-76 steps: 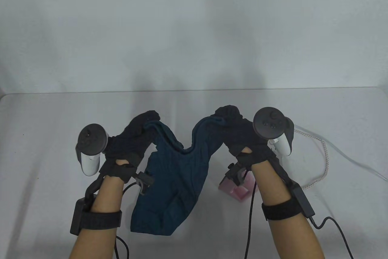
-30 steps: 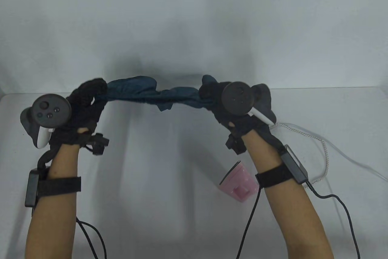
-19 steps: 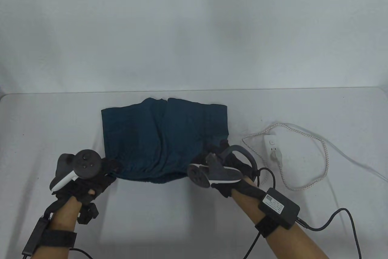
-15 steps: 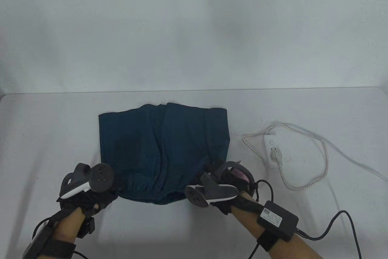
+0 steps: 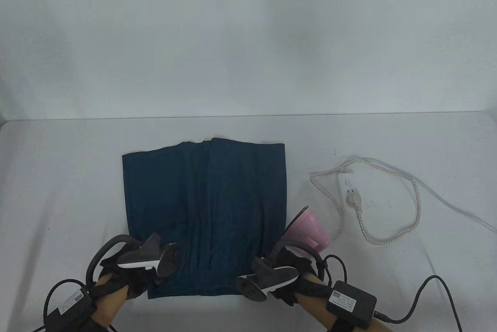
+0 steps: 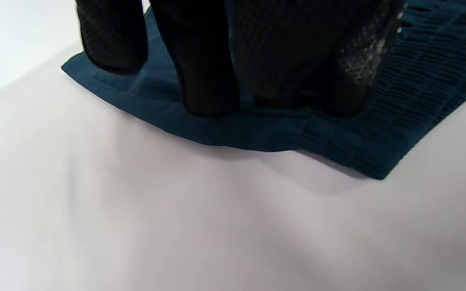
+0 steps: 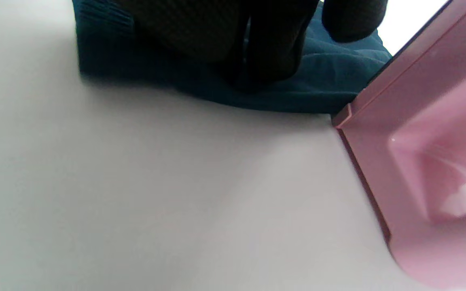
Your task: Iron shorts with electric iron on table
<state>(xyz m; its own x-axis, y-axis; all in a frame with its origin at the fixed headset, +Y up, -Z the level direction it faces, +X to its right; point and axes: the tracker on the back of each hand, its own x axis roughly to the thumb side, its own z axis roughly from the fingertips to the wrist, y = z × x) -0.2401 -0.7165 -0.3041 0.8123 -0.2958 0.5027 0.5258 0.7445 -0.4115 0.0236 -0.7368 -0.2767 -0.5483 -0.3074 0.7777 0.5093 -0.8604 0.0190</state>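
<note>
The left hand (image 5: 128, 275) in its black mesh sensor glove sits at the near left corner of the dark teal fabric shorts (image 5: 205, 207), its fingers (image 6: 206, 81) coming down onto the ribbed waistband there; they seem to be pinching the cloth, though the wrist view shows only fingertips planted on the hem, so I can't be sure of the grip. A grey-and-white tracker (image 5: 149, 258) rides on the back of that hand. Away from the hands, the shorts lie spread flat on the pale grey table (image 5: 58, 192), waistband toward the person and leg openings at the far end. At the near right corner the right hand (image 5: 289, 275), gloved the same way, has its fingers (image 7: 273, 48) bunched on the waistband edge, apparently nipping it between thumb and fingers. Just beyond and to the right of that hand, touching or nearly touching the shorts' right edge, the small pink plastic electric iron (image 5: 308, 231) stands tilted on the table. Further right a white power strip (image 5: 349, 188) lies with a plug in it, and a braided white cord (image 5: 415, 207) loops around it.
</note>
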